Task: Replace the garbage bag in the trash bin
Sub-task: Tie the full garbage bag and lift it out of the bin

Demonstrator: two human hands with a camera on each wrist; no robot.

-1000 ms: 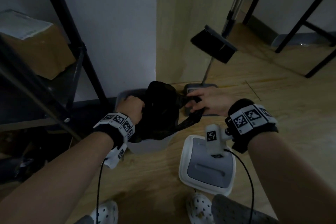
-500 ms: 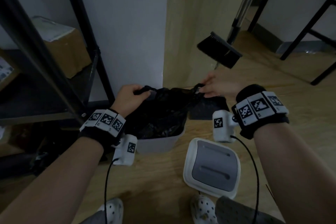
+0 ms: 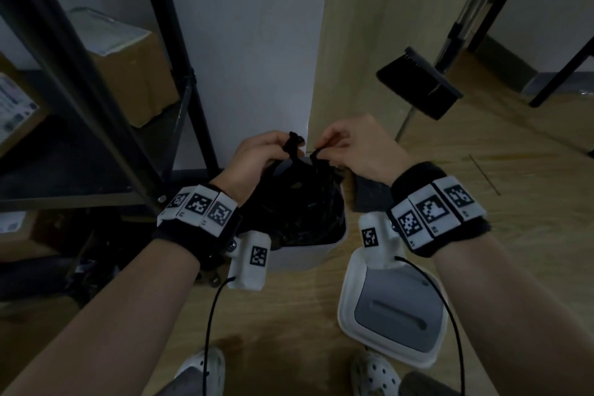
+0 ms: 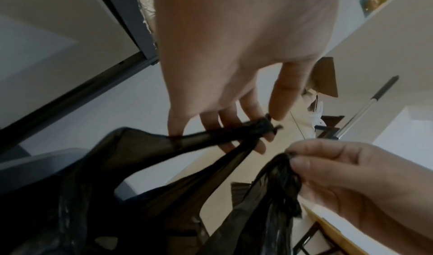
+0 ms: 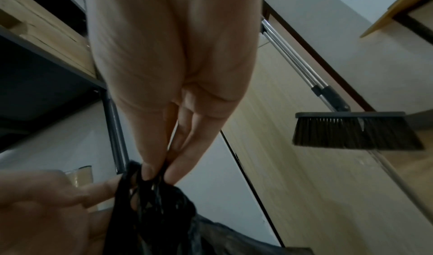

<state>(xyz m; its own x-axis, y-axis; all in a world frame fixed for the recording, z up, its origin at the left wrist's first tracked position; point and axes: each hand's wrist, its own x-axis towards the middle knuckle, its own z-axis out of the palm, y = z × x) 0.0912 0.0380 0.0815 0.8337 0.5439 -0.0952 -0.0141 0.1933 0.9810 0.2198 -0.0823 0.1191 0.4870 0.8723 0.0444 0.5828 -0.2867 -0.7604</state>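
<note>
A black garbage bag (image 3: pixel 299 202) sits in a small white trash bin (image 3: pixel 302 255) on the wooden floor by the wall. My left hand (image 3: pixel 257 151) pinches one gathered handle of the bag (image 4: pixel 255 129) above the bin. My right hand (image 3: pixel 350 145) pinches the other gathered handle (image 5: pixel 150 183) between thumb and fingertips. The two handles are held up close together over the bin, a small gap between them. The bag (image 4: pixel 140 203) hangs stretched below both hands. What is in the bag is hidden.
The bin's white and grey lid (image 3: pixel 392 312) lies on the floor to the right. A broom (image 3: pixel 418 83) leans by the wooden panel behind. A black shelf frame (image 3: pixel 96 106) with cardboard boxes stands at the left. My white shoes (image 3: pixel 373 376) are at the bottom edge.
Both hands lifted the bag's edges from the bin rim, gathered them into handles and brought them together above the bin. The head view has moved closer.
</note>
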